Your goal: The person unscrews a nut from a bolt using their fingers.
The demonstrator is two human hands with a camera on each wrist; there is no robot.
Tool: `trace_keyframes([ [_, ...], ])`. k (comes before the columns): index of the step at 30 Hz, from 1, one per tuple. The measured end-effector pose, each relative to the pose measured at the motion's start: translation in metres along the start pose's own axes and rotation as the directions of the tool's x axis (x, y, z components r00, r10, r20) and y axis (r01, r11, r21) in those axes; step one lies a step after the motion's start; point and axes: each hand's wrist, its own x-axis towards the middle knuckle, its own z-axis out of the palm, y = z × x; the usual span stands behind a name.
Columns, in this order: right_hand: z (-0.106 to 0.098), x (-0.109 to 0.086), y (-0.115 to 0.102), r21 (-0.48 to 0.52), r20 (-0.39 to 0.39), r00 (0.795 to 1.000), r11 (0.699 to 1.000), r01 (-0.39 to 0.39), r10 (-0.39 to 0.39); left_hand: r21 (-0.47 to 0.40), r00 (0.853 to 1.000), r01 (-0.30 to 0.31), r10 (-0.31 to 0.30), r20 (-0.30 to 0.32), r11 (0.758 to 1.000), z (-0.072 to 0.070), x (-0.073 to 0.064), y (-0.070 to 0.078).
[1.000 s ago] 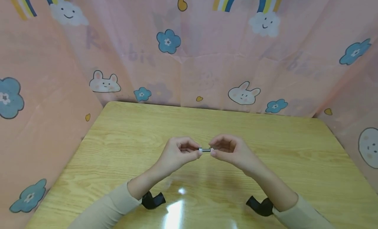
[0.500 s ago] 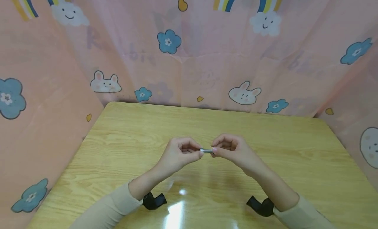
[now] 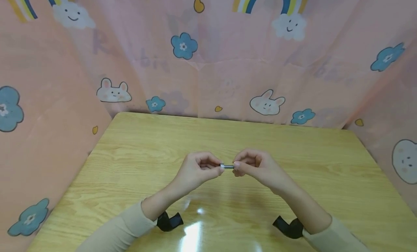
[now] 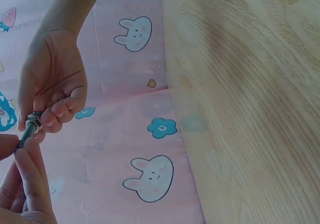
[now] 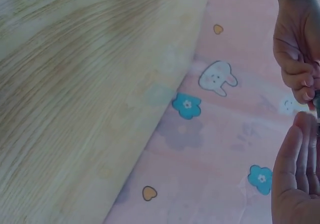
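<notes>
Bolt silver-grey; tabletop yellow wood-grain; cloth pink, blue-flowered; sleeves beige.

a small booth-like indoor space is formed on 3 sides by pink cloth printed with blue flowers, white rabbits, smiling clouds and rainbows. a wood-grain table is enclosed by it, with bright light reflected in the surface. whether a home or a workplace is shown cannot be told.

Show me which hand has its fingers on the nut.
The right hand: its fingers pinch the nut on the bolt, whereas the left hand grips the bolt's other end.
</notes>
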Motion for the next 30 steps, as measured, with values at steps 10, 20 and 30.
trace_keyframes([
  [10, 0.0002, 0.0025, -0.0025, -0.019, 0.008, 1.0, 0.999, 0.028, -0.028, 0.001, 1.0, -0.008, 0.008, -0.003, 1.0, -0.0024, 0.001, -0.0012],
  [20, 0.0006, 0.0016, 0.0027, 0.04, 0.006, 1.0, 0.999, 0.027, -0.027, -0.003, 1.0, 0.007, -0.007, -0.006, 1.0, -0.0032, 0.0008, -0.0001],
  [30, 0.0021, 0.0036, 0.003, 0.02, -0.006, 1.0, 1.0, -0.004, 0.004, 0.002, 1.0, 0.002, -0.002, -0.014, 1.0, -0.0034, 0.0011, -0.001],
])
